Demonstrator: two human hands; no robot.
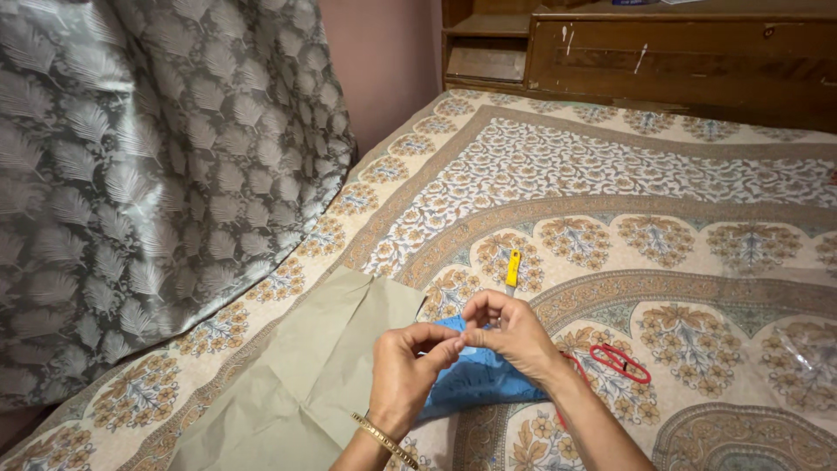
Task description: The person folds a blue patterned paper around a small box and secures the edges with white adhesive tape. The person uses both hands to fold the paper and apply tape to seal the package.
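The left hand (408, 371) and right hand (510, 333) are meeting, fingers (445, 351) pinching together on something too small to tell, just above the blue cloth (475, 379). A slip could be dropping it into the patterned bedsheet (610, 174). Red scissors (619, 361) are lying near the right fingers, risking a snag; open bed beyond, grey curtain (148, 174) crowding left.

On the bed (663, 201) no label, sign or screen shows; the one likely package is a clear plastic bag (806, 349), crumpled and glossy, lying flat on the patterned sheet near the bed's right edge, well apart from the wooden headboard; whether anything is inside cannot be told.
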